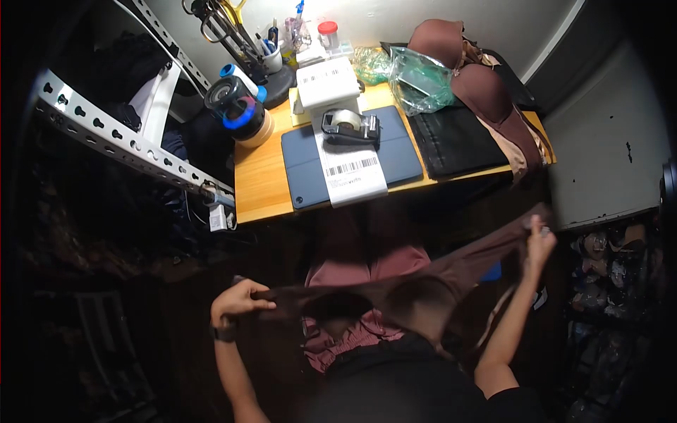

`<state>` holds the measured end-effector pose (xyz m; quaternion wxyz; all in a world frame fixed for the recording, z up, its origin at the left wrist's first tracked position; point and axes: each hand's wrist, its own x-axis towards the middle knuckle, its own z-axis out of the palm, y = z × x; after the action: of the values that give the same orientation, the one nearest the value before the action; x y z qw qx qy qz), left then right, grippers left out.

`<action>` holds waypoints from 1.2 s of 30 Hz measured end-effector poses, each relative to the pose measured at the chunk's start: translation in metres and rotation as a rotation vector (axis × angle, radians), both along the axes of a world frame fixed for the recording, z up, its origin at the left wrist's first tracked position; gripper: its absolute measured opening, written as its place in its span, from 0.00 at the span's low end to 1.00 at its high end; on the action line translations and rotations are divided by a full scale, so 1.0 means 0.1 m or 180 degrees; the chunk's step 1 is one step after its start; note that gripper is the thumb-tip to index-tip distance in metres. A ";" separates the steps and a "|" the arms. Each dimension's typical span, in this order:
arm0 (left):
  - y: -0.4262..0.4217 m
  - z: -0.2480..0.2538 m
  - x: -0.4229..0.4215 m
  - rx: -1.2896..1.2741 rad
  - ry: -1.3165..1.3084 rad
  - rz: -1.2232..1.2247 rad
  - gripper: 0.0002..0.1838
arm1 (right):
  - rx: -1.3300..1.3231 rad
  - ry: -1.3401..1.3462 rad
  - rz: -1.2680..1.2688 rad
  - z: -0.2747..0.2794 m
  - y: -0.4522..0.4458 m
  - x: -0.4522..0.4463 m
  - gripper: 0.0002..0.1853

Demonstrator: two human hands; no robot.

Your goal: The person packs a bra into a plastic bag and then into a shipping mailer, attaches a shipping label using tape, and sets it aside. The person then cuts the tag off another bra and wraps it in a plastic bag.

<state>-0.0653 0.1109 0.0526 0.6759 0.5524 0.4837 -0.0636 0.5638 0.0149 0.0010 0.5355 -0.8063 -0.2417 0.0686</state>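
A dark brown bra is stretched out above the person's lap, its cups facing up. My left hand pinches one end of its band, with a dark watch on the wrist. Raised higher at the right, my right hand grips the other end. A thin strap hangs loose near the right forearm. Beneath the bra, pink clothing shows on the lap.
Ahead stands a wooden desk with a blue tablet case, a tape dispenser, a label roll, a black pouch and another brown bra. A white metal rack is at the left.
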 end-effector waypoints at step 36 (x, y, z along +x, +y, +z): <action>0.20 -0.36 3.13 0.3347 -0.1779 -0.0190 0.16 | 0.0941 -0.0345 0.1307 1.49 0.14 -1.61 0.06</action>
<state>0.2477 0.1314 0.0164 0.4112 0.8222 0.2383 0.3133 0.4028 0.0284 0.1503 0.6087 -0.6558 -0.4361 0.0965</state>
